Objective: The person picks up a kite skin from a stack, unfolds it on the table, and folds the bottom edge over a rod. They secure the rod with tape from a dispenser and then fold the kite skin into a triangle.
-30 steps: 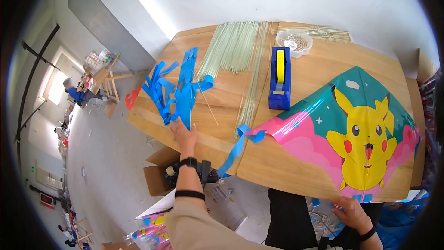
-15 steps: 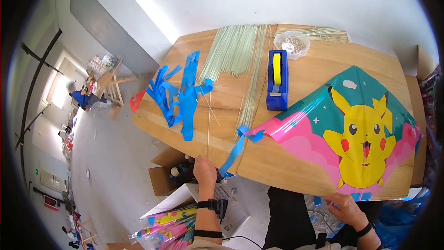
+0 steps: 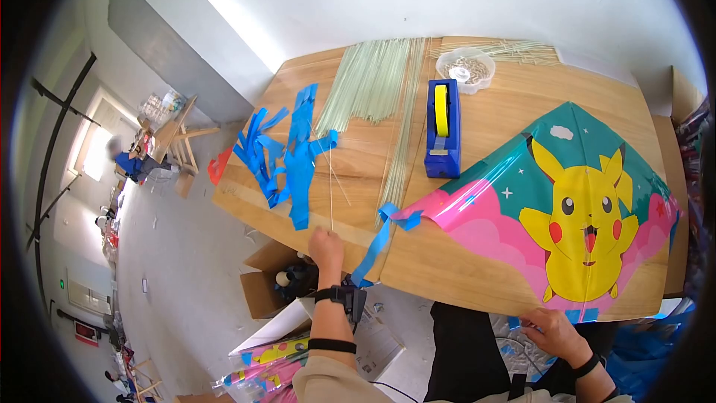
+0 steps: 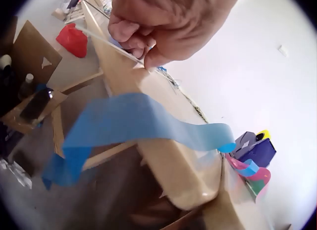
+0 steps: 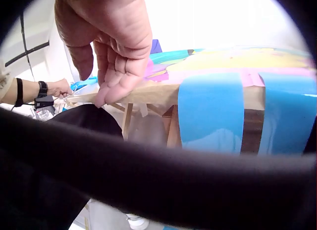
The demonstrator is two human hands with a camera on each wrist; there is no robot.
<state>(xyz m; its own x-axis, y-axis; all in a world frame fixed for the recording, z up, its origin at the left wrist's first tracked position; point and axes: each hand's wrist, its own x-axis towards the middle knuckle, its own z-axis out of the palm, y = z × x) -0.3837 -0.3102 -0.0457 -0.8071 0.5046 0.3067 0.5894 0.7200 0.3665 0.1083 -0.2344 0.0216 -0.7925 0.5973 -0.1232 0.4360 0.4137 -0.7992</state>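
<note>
The left hand is over the table's front edge, its fingers pinching the near end of a thin stick. In the left wrist view this hand has curled fingers and the pale stick between thumb and fingers. Blue strips lie just beyond it. The right hand, fingers loosely bent and holding nothing, is by the front edge near the lower tip of a printed kite. In the right wrist view the hand hangs left of the kite's blue tails.
A blue tape dispenser, a bundle of pale sticks and a clear bowl of small parts stand or lie farther back. Another blue ribbon hangs near the front edge. A cardboard box is below the table.
The left hand has left the blue strips and moved right with the stick pinched, dipping toward the body, then moving slightly forward again. The right hand has barely moved.
</note>
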